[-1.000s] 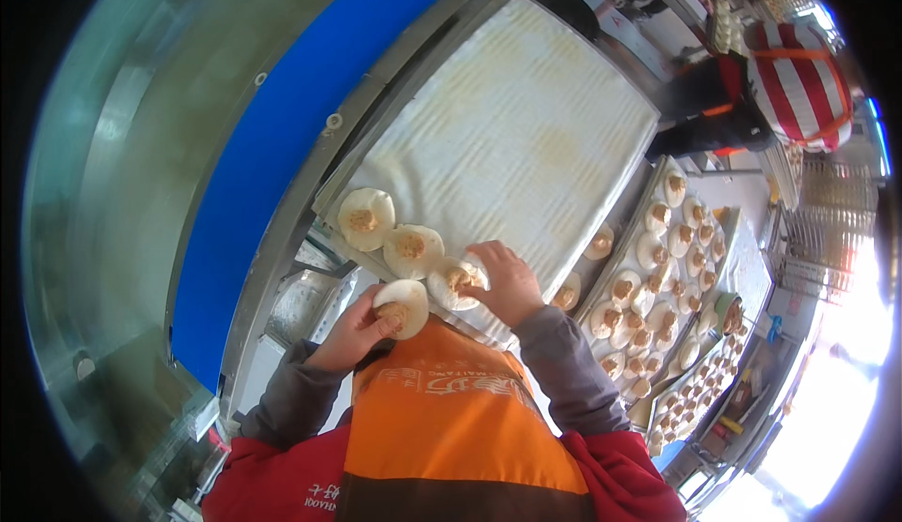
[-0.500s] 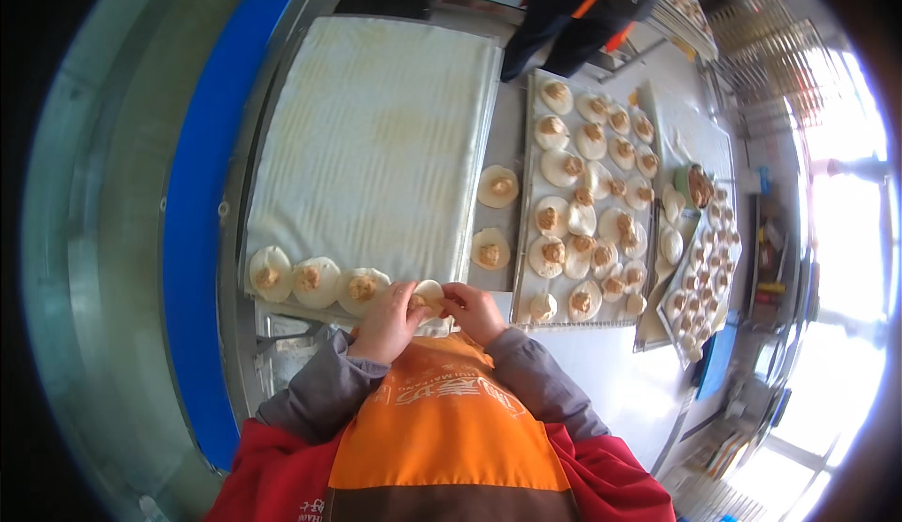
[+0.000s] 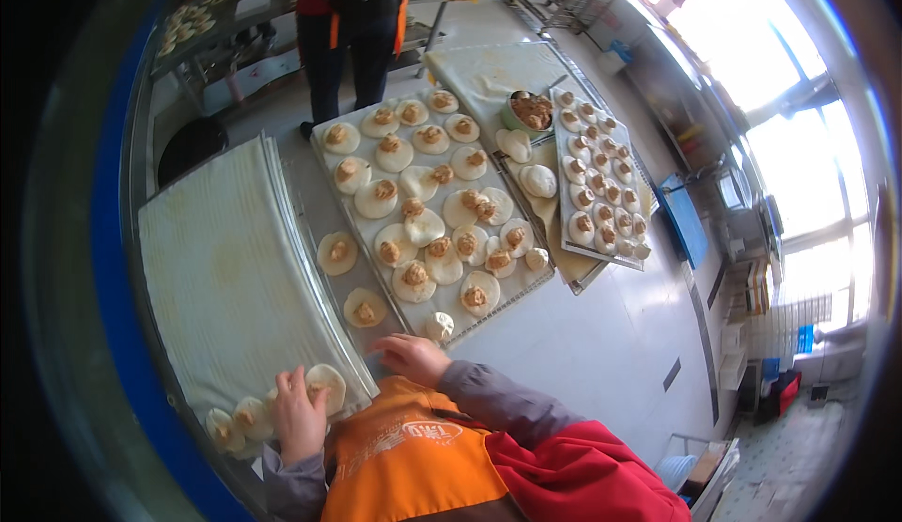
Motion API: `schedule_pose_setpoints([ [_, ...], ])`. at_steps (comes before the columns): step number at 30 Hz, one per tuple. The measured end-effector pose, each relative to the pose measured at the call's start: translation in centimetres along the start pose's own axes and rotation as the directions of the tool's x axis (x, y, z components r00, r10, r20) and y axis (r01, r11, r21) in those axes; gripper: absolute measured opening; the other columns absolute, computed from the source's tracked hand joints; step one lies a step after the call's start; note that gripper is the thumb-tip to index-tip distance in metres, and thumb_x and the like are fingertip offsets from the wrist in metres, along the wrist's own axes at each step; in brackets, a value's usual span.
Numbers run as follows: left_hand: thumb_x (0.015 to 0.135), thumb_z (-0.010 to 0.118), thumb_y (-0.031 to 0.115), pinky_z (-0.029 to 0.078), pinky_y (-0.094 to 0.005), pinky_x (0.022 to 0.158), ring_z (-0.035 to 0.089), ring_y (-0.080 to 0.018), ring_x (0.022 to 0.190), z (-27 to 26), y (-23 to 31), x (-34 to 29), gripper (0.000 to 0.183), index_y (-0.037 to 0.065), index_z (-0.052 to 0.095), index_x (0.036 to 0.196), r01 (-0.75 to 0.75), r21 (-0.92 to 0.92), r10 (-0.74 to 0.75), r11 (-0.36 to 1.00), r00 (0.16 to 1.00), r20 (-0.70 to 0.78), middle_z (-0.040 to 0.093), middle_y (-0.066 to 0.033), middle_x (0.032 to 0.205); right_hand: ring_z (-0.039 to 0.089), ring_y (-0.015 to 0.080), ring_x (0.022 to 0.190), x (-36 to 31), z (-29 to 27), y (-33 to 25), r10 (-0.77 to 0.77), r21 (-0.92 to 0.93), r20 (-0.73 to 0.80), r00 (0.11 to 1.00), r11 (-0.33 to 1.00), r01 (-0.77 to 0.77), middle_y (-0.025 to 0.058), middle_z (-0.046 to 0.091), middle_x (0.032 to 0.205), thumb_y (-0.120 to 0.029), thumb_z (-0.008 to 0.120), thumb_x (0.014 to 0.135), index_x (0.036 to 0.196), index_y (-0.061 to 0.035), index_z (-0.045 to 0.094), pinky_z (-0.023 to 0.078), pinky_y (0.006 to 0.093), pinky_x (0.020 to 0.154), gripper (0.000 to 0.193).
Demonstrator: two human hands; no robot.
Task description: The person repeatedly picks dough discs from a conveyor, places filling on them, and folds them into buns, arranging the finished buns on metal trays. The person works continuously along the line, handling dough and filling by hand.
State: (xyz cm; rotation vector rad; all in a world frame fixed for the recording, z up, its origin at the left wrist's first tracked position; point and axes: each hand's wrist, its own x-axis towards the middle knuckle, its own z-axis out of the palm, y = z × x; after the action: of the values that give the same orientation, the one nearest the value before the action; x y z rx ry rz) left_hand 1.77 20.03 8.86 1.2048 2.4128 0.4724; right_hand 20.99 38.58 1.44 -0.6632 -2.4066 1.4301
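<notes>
On the near edge of a cloth-covered tray (image 3: 230, 259), my left hand (image 3: 301, 417) has its fingers spread against a flat round dough wrapper (image 3: 329, 390) topped with brown filling. Beside that hand, partly covered by it, lie several more filled wrappers (image 3: 252, 418) in a row. My right hand (image 3: 415, 358) is apart from the wrappers, stretched over the tray's right side with nothing visible in it. Nearest to it are a loose filled wrapper (image 3: 365, 308) and a small closed bun (image 3: 439, 326).
A perforated tray (image 3: 449, 299) of filled wrappers stands to the right. Beyond it are a bowl (image 3: 526, 128) of brown filling, plain dough pieces (image 3: 538, 181) and another tray (image 3: 601, 251) of smaller filled pieces. Another person (image 3: 352, 43) stands at the back, near a black round stool (image 3: 193, 149).
The view has swung right. My hands, together at a wrapper before, are now apart: the right has let go and moved away rightward, while the left rests at the wrapper on the cloth.
</notes>
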Motion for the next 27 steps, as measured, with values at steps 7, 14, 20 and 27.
schedule_pose_setpoints([
  [7, 0.081, 0.077, 0.017, 0.052, -0.0450, 0.085, 0.063, -0.0385, 0.106, -1.5, 4.2, 4.1, 0.054, 0.002, 0.055, 0.128, -0.134, -0.074, 0.143, 0.988, 0.980, 0.140, 0.056, -0.0156, 0.125, 0.070, 0.0280, 0.081, -7.5, -13.6, 4.2, 0.315, 0.076, -0.309, 0.897, 0.949, -0.307, 0.0137, 0.071, 0.092, -0.005, 0.065, 0.089, 0.110, -0.0061, 0.069, 0.056, 0.0354, 0.073, 0.021],
  [14, 0.081, 0.077, 0.010, 0.053, -0.0388, 0.075, 0.067, -0.0269, 0.079, 2.3, 13.6, 5.9, 0.045, 0.000, 0.060, 0.121, -0.072, -0.123, 0.085, 0.990, 0.991, 0.107, 0.061, -0.0142, 0.119, 0.067, 0.0360, 0.087, -1.7, -35.0, 18.1, 0.018, -0.364, -0.522, 0.853, 0.899, -0.243, 0.0153, 0.070, 0.095, -0.010, 0.065, 0.089, 0.106, -0.0056, 0.071, 0.054, 0.0430, 0.077, 0.019],
  [20, 0.084, 0.074, 0.011, 0.054, -0.0367, 0.075, 0.070, -0.0246, 0.082, 9.2, 24.5, 6.1, 0.037, 0.002, 0.063, 0.118, 0.012, -0.254, 0.047, 0.967, 0.973, 0.226, 0.064, -0.0135, 0.117, 0.060, 0.0319, 0.114, 7.5, -44.8, 28.5, -0.087, -0.670, -0.052, 0.995, 0.742, 0.030, 0.0067, 0.063, 0.125, -0.011, 0.067, 0.084, 0.128, -0.0147, 0.061, 0.051, 0.0432, 0.092, 0.045],
  [27, 0.087, 0.073, 0.015, 0.055, -0.0354, 0.075, 0.069, -0.0254, 0.087, 10.3, 29.4, 5.2, 0.038, 0.002, 0.062, 0.122, -0.002, -0.179, 0.051, 0.984, 0.961, 0.271, 0.066, -0.0126, 0.112, 0.061, 0.0324, 0.104, 10.4, -46.8, 32.1, -0.099, -0.722, 0.195, 0.976, 0.659, 0.211, 0.0090, 0.062, 0.107, -0.018, 0.081, 0.070, 0.117, -0.0138, 0.068, 0.052, 0.0432, 0.087, 0.048],
])
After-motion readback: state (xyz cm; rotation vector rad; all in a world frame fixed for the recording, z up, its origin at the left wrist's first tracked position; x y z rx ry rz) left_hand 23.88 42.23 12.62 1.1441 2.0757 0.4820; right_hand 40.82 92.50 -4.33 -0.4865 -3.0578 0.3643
